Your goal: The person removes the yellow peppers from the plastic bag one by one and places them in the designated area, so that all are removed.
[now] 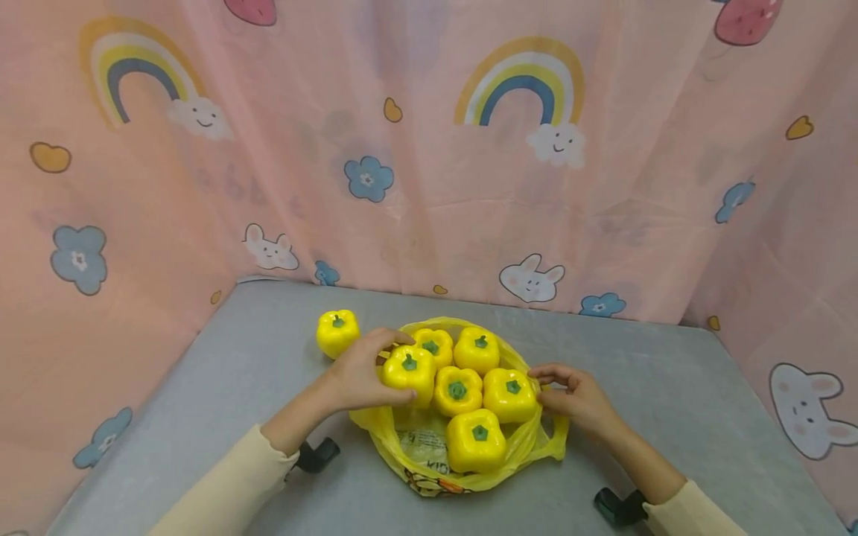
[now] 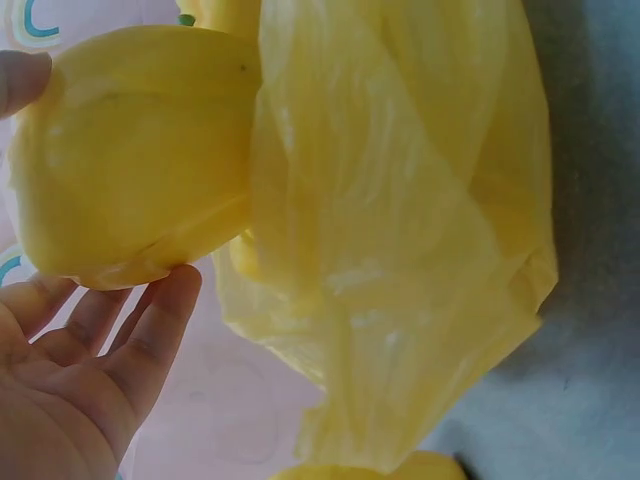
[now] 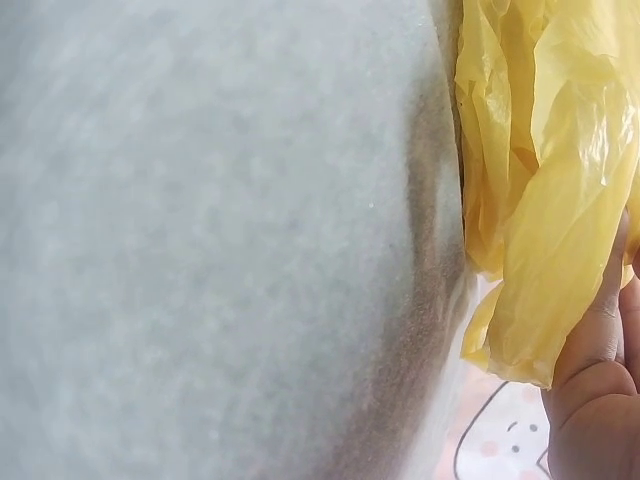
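My left hand (image 1: 362, 374) grips a yellow bell pepper (image 1: 410, 370) between thumb and fingers, over the left rim of a yellow plastic bag (image 1: 385, 439). In the left wrist view that pepper (image 2: 135, 150) is held beside the bag's crinkled wall (image 2: 390, 220). Several more yellow peppers with green stems lie in the open bag, among them one at the front (image 1: 477, 441) and one at the right (image 1: 510, 395). My right hand (image 1: 582, 398) pinches the bag's right rim, its fingers (image 3: 598, 325) against the plastic in the right wrist view.
Another yellow pepper (image 1: 338, 333) stands on the grey table (image 1: 643, 372), left of the bag and behind my left hand. A pink curtain (image 1: 429, 223) printed with rainbows and rabbits encloses the table's back and sides. Dark straps (image 1: 618, 508) sit at both wrists.
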`<state>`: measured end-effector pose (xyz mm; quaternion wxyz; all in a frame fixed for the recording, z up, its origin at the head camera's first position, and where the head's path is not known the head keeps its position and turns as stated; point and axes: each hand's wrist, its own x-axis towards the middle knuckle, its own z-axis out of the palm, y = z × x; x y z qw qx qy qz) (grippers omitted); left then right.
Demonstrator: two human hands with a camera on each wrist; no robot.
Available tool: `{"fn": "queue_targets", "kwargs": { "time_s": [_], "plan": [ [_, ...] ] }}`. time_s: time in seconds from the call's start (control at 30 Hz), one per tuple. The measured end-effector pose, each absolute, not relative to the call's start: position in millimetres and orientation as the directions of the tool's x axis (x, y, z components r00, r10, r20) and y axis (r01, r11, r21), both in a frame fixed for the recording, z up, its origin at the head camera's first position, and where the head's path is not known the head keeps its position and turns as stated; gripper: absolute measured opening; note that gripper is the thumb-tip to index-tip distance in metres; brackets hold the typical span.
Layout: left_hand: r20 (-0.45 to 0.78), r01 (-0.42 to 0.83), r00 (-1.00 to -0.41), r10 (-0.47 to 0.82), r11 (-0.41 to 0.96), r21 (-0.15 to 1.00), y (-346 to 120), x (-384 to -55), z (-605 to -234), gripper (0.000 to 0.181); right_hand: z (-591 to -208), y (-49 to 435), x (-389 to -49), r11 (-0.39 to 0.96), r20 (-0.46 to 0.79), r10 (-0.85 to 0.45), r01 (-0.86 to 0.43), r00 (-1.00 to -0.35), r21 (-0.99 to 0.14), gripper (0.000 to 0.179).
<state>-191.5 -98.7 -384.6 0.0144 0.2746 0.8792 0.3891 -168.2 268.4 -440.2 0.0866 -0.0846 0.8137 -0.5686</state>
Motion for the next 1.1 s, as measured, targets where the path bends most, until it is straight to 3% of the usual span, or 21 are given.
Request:
{"fn": "queue_targets", "kwargs": {
  "time_s": [1.1],
  "plan": [
    [0.257, 0.462, -0.875, 0.410, 0.552, 0.694, -138, -209, -343, 0.064, -440, 269, -171, 0.345, -0.082, -0.218, 0.001, -0.973, -0.939, 0.041]
  ]
}}
